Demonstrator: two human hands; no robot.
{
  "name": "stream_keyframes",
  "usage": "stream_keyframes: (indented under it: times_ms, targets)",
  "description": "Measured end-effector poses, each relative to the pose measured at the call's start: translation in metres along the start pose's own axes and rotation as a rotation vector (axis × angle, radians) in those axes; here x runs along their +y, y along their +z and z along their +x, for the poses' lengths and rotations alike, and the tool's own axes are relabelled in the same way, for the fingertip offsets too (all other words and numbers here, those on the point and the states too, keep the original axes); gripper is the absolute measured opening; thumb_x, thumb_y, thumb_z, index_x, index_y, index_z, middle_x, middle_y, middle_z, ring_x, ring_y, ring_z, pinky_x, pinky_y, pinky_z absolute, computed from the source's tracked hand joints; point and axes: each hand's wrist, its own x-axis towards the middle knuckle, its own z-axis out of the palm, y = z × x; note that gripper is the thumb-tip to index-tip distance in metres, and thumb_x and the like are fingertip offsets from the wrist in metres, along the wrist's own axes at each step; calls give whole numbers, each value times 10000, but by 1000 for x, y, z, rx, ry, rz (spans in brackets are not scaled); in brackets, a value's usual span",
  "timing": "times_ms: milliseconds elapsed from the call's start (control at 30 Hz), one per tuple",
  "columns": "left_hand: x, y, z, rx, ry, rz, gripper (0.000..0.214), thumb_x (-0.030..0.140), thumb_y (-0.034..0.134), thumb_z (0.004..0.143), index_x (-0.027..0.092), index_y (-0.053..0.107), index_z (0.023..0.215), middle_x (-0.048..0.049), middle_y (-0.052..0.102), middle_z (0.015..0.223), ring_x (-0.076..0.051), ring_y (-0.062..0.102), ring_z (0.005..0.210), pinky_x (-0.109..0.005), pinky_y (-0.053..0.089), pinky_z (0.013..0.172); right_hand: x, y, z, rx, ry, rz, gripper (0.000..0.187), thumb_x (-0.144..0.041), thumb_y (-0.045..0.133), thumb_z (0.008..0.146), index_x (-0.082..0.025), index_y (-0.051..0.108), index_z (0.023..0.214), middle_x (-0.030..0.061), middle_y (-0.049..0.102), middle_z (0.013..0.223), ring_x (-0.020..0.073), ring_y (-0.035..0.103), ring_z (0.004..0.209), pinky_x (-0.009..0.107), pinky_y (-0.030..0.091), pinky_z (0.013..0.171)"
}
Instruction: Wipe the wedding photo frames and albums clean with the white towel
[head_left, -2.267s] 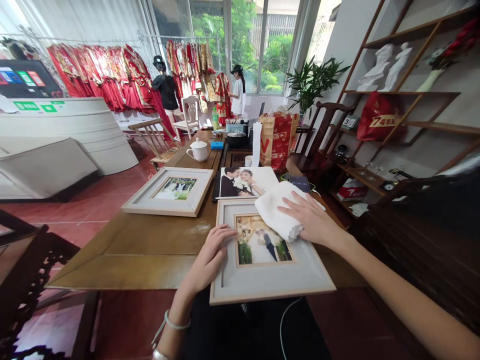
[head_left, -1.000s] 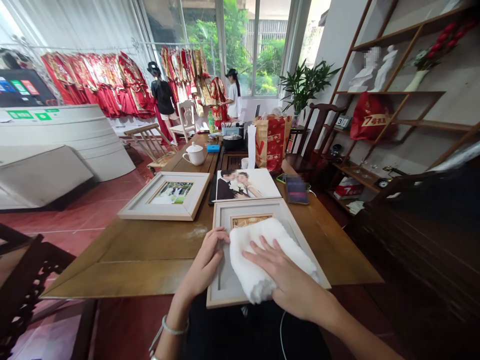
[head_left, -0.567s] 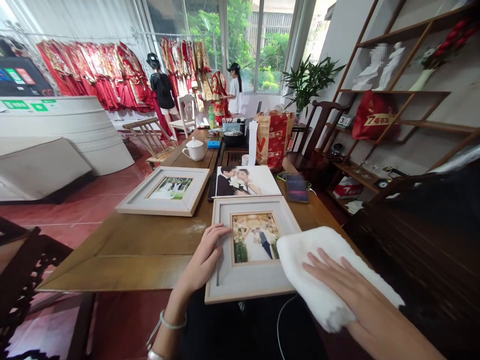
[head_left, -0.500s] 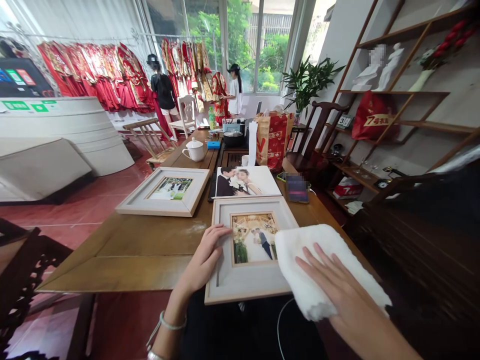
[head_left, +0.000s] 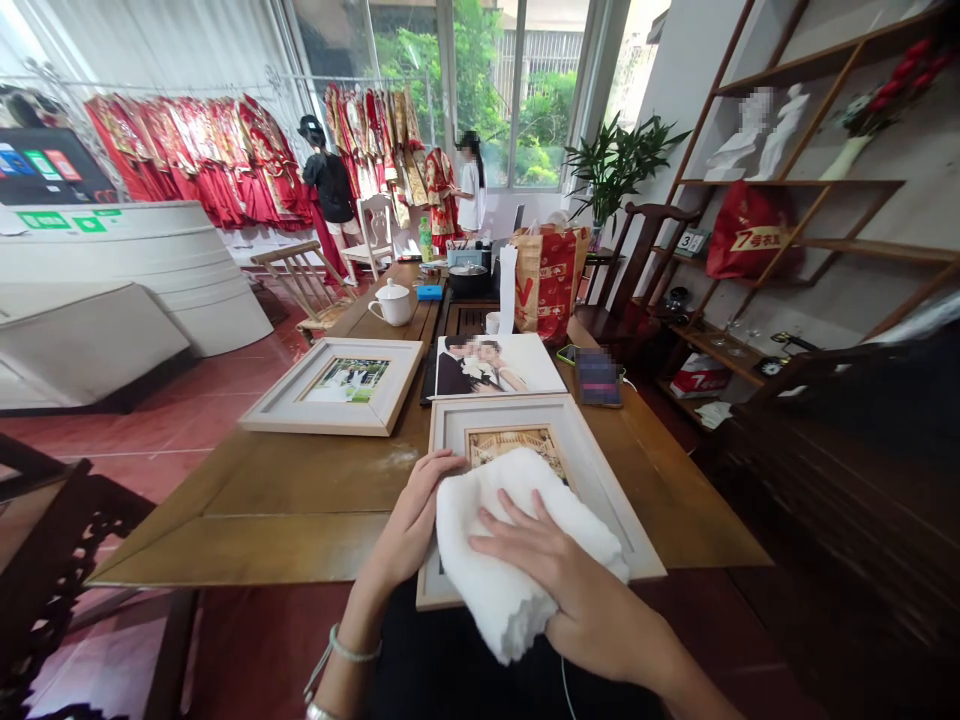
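Observation:
A light wooden picture frame (head_left: 499,415) holding a wedding photo lies near the table's front edge. My left hand (head_left: 420,505) rests against its left side, fingers bent over the rim. Across the lower part of the frame, hiding much of the photo, spreads a thick white towel (head_left: 480,580). My right hand (head_left: 555,560) has the towel, with its fingers spread over the top; the thumb appears tucked under the cloth. A second framed wedding photo (head_left: 403,383) lies to the left, and a large unframed print of a couple (head_left: 525,365) lies just behind.
A phone (head_left: 600,380) lies right of the print. Behind stand a paper bag (head_left: 551,285), a white lidded cup (head_left: 391,303) and a black pot (head_left: 469,278). Two people are beside racks of red garments (head_left: 217,160). Wooden shelves (head_left: 817,185) line the right wall.
My right hand has moved left with the towel, from the frame's right side to over its photo. My left hand stays at the frame's left rim.

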Motion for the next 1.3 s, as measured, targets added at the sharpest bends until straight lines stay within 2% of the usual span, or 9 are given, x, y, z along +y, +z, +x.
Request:
stream_keyframes:
  times_ms: [167,267,400,533,767,900,1033,1167,1300]
  targets:
    - [-17,-1,7,19,-55,9,355,348,371,926,187,631,1107,-116,568,1237,-260,418,1284,-432,309,1097,-13,-9,7,-255,-309,10,717,-82,472,696,-211,399,1398,14,308,1514,208,136,1423,487,-8,1151]
    - [-22,-2,8,2,-34,24,349,328,357,943,208,605,1157,-97,572,1243,-234,388,1311,-414,287,1112,-22,-6,10,-307,-334,-56,603,-141,475,769,-179,430,1369,45,323,1510,233,81,1429,498,-52,1142]
    - [-18,-2,5,-3,22,20,334,286,369,942,218,580,1191,-93,563,1261,-225,393,1304,-400,300,1104,-26,-1,9,-244,-190,-108,604,-81,497,669,-126,508,1270,77,446,1436,224,183,1407,414,34,1171]
    - [-12,-1,2,4,-1,37,319,254,395,929,210,585,1182,-102,526,1294,-239,369,1320,-426,288,1109,-17,-7,-1,-146,-39,-146,725,-12,427,581,-153,496,1288,66,527,1366,186,247,1387,394,140,1168]
    - [1,-1,-1,-7,-40,33,338,212,357,939,220,564,1206,-84,495,1336,-220,333,1348,-418,258,1132,32,-36,-18,94,270,-523,769,37,371,526,-147,548,1251,93,611,1256,239,363,1334,472,256,1128]
    - [2,-2,-1,-13,-45,43,347,211,346,938,206,556,1213,-91,485,1341,-217,329,1349,-406,253,1133,73,-53,-12,272,395,-646,666,49,369,625,-122,551,1242,114,567,1314,286,353,1337,512,272,1108]
    - [3,-2,-1,-20,-51,48,350,215,338,941,205,557,1213,-89,483,1343,-211,322,1352,-394,254,1134,91,-52,6,229,340,-564,692,59,366,600,-83,521,1260,133,430,1439,275,218,1398,514,221,1127]
    - [3,-2,0,-9,-39,47,345,213,339,943,206,563,1205,-88,494,1336,-217,336,1345,-407,255,1135,65,-37,8,87,252,-455,781,67,351,533,-77,511,1283,122,411,1453,257,157,1413,526,134,1149]
    - [3,-2,0,-5,-29,49,343,210,343,942,207,569,1199,-91,505,1326,-227,346,1339,-425,263,1131,19,-33,-23,-116,158,-263,848,64,345,526,-194,516,1316,19,387,1469,224,208,1398,481,212,1145]
